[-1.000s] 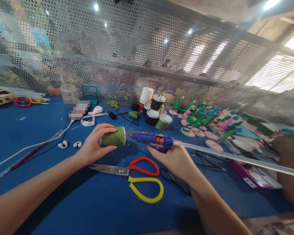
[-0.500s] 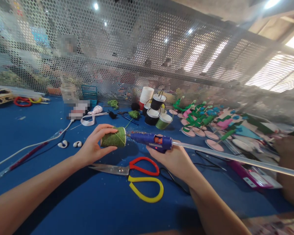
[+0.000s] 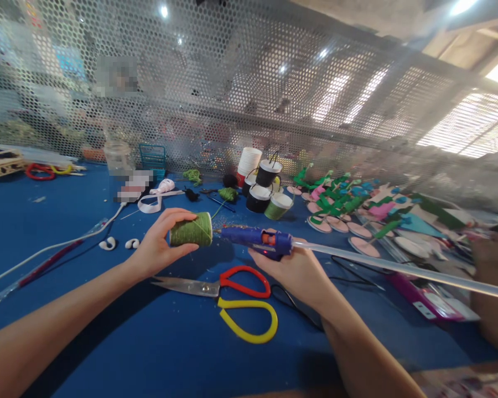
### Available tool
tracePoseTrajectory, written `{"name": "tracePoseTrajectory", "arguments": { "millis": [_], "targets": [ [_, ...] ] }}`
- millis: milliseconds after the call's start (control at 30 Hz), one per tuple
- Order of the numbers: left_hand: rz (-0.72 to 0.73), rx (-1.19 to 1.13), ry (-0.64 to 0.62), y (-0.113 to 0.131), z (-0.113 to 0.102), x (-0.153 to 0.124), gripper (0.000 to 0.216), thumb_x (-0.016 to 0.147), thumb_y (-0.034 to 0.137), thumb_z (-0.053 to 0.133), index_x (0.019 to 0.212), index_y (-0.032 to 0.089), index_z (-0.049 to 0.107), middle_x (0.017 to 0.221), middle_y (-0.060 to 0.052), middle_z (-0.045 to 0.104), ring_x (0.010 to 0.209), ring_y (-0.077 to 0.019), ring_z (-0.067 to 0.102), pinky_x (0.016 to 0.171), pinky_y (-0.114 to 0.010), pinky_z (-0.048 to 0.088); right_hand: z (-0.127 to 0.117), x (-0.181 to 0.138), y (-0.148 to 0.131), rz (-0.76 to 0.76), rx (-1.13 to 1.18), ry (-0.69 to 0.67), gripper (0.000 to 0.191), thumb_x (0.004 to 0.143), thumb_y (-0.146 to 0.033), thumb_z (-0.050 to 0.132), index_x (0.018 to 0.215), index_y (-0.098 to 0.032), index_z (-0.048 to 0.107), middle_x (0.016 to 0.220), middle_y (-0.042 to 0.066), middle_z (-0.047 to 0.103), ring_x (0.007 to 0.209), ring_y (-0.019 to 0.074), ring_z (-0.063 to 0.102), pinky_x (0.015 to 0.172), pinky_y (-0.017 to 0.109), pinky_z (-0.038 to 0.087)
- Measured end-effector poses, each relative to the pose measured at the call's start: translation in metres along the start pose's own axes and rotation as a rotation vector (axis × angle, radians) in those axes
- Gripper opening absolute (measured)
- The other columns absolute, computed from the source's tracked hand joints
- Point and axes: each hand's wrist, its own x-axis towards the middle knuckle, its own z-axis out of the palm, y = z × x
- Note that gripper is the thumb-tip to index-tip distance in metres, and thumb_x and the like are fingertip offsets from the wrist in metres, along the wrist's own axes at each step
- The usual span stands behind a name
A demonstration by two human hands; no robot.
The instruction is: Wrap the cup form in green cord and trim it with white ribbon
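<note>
Above the blue worktop (image 3: 149,354), the left hand (image 3: 153,249) pinches the green yarn-wrapped cup (image 3: 186,231) between thumb and fingers, its rim facing the nozzle of the glue gun (image 3: 253,236). The right hand (image 3: 299,271) has its fingers curled around the gun. A bump from the neighbour's arm (image 3: 496,320) against the long glue stick (image 3: 398,267) could swing the nozzle, smearing glue or burning the left fingers.

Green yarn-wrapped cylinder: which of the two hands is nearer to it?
Left. The left hand grips the cylinder around its left part; the right hand is apart from it, off to its right, holding the blue glue gun, which points at the cylinder's right end.
</note>
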Motion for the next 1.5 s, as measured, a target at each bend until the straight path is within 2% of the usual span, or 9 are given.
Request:
{"name": "tracePoseTrajectory", "arguments": {
  "millis": [267, 567, 833, 1067, 1400, 1500],
  "targets": [
    [-0.014, -0.005, -0.001, -0.0009, 0.001, -0.0009, 0.039, 0.073, 0.026, 0.067, 0.108, 0.023, 0.051, 0.109, -0.008, 0.052, 0.104, -0.022, 0.051, 0.091, -0.042, 0.044, 0.0014, -0.0015, 0.0021, 0.012, 0.022, 0.008, 0.012, 0.073, -0.028, 0.056, 0.074, -0.018, 0.063, 0.069, 0.001, 0.067, 0.066, 0.0183, 0.061, 0.06, 0.027, 0.048],
    [-0.038, -0.006, 0.015, -0.0007, 0.0008, -0.0002, 0.039, 0.073, 0.026, 0.066, 0.108, 0.022, 0.051, 0.108, -0.008, 0.053, 0.103, -0.0217, 0.051, 0.091, -0.041, 0.044, 0.0006, -0.0026, -0.0002, 0.017, 0.007, 0.008, 0.012, 0.069, -0.027, 0.056, 0.065, -0.019, 0.063, 0.057, -0.002, 0.063, 0.057, 0.0161, 0.058, 0.054, 0.025, 0.047],
    [-0.041, -0.028, 0.019, -0.0008, 0.0007, -0.0005, 0.039, 0.073, 0.027, 0.066, 0.108, 0.023, 0.051, 0.109, -0.008, 0.052, 0.104, -0.0217, 0.051, 0.091, -0.042, 0.044, -0.0019, -0.0001, -0.0021, 0.005, 0.022, -0.021, 0.016, 0.071, -0.028, 0.053, 0.064, -0.017, 0.064, 0.062, 0.001, 0.066, 0.059, 0.0178, 0.059, 0.055, 0.026, 0.047],
    [-0.045, -0.027, 0.029, -0.0015, 0.0013, -0.0003, 0.039, 0.073, 0.029, 0.066, 0.108, 0.023, 0.052, 0.107, -0.007, 0.053, 0.102, -0.0212, 0.052, 0.09, -0.041, 0.045, -0.0009, -0.0014, -0.0009, 0.028, 0.04, -0.037, 0.014, 0.071, -0.029, 0.054, 0.065, -0.019, 0.062, 0.06, -0.001, 0.064, 0.057, 0.0167, 0.058, 0.054, 0.025, 0.046],
    [0.04, 0.0, -0.018, 0.002, -0.0006, -0.0011, 0.038, 0.074, 0.024, 0.066, 0.108, 0.023, 0.051, 0.111, -0.008, 0.051, 0.106, -0.0223, 0.05, 0.09, -0.041, 0.045, -0.0016, 0.0016, -0.0032, 0.008, 0.013, 0.004, 0.016, 0.07, -0.025, 0.05, 0.057, -0.02, 0.058, 0.051, -0.001, 0.057, 0.051, 0.0156, 0.054, 0.05, 0.026, 0.044],
    [0.061, 0.031, -0.028, 0.0034, -0.001, -0.0017, 0.037, 0.075, 0.022, 0.065, 0.109, 0.024, 0.05, 0.112, -0.009, 0.05, 0.107, -0.0227, 0.05, 0.089, -0.041, 0.046, -0.0003, 0.0012, -0.0003, 0.005, 0.035, 0.011, 0.015, 0.071, -0.025, 0.05, 0.06, -0.02, 0.058, 0.053, 0.0, 0.058, 0.052, 0.0155, 0.055, 0.052, 0.026, 0.044]
  ]
}}
